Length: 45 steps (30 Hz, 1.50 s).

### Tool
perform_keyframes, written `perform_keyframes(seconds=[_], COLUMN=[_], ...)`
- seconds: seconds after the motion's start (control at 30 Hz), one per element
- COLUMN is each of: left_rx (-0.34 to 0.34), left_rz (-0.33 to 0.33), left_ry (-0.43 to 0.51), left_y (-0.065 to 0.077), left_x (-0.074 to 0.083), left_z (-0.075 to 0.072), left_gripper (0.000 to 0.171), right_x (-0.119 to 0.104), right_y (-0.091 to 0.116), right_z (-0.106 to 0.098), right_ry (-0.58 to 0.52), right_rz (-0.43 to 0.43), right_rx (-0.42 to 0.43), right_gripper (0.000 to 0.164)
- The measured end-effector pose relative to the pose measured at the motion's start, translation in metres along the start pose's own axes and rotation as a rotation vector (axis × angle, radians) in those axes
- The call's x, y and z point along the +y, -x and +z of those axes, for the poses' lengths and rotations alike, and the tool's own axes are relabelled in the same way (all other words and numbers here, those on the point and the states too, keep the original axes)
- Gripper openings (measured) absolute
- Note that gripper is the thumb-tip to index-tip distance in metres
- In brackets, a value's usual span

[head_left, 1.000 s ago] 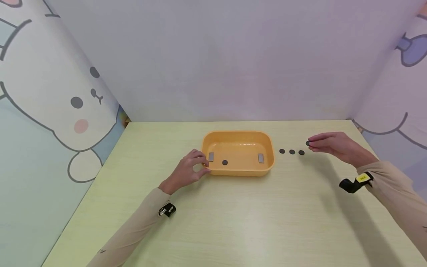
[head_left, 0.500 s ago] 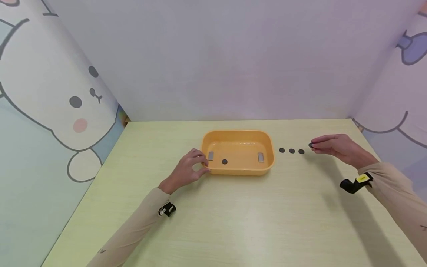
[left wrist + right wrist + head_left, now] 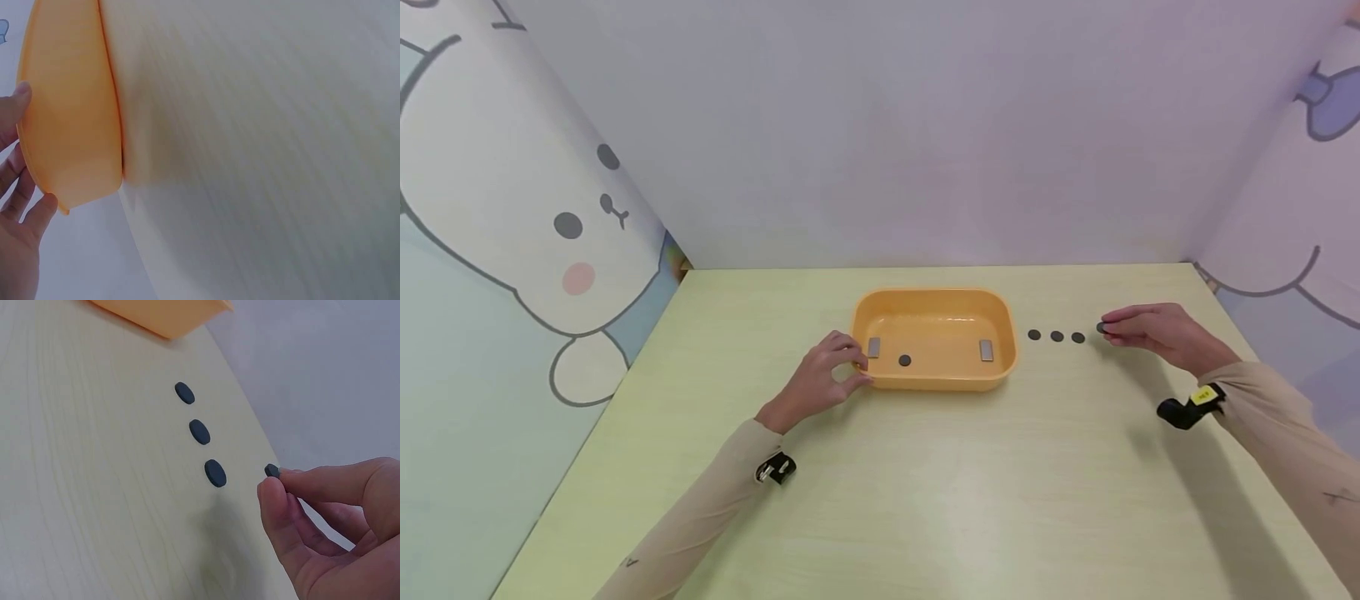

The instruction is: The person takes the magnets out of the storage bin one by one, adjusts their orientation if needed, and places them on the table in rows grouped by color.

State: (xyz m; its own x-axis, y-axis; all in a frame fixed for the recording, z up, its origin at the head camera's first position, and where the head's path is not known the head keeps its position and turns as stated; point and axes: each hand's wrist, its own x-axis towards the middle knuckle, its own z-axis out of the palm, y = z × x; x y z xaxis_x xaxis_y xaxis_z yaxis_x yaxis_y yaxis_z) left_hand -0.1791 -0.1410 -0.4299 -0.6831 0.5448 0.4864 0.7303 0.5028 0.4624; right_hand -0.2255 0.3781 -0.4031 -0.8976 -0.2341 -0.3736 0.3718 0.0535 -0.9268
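Observation:
An orange plastic basin (image 3: 936,384) stands on the table, and my left hand (image 3: 816,379) grips its rim at the left front corner. The left wrist view shows those fingertips on the rim of the basin (image 3: 75,112). Inside lie one black disc (image 3: 905,361) and two grey rectangular pieces, one left (image 3: 874,347) and one right (image 3: 987,350). Three more black discs form a row to the right of the basin: a near disc (image 3: 1034,335), a middle disc (image 3: 1057,337) and an outer disc (image 3: 1078,337). Just beyond, my right hand (image 3: 1165,337) pinches another black disc (image 3: 271,470) above the table, between thumb and finger.
The pale wooden table (image 3: 925,483) meets a plain light wall (image 3: 925,142) at the back. Side panels with cartoon drawings (image 3: 512,192) flank it. Each sleeve carries a small black device at the wrist.
My right hand, with the disc pinched in it, has shifted slightly right and toward me. The left hand keeps its hold on the basin, which stays where it was.

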Motion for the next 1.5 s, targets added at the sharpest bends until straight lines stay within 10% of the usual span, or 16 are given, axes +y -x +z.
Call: perform_keyframes(seconds=[0.7, 1.2, 1.5], left_rx=[-0.009, -0.006, -0.001], left_rz=[-0.007, -0.004, 0.003], left_ry=[0.004, -0.012, -0.01], left_y=[-0.001, -0.001, -0.001], left_x=[0.0, -0.001, -0.001], left_z=[0.001, 0.001, 0.001], left_gripper=[0.016, 0.016, 0.015], right_x=[0.016, 0.017, 0.018], right_y=[-0.02, -0.022, -0.021], right_z=[-0.001, 0.013, 0.021], right_ry=[0.163, 0.666, 0.748], right_rz=[0.04, -0.078, -0.116], right_rx=[0.142, 0.289, 0.317], right_gripper=[0.019, 0.035, 0.031])
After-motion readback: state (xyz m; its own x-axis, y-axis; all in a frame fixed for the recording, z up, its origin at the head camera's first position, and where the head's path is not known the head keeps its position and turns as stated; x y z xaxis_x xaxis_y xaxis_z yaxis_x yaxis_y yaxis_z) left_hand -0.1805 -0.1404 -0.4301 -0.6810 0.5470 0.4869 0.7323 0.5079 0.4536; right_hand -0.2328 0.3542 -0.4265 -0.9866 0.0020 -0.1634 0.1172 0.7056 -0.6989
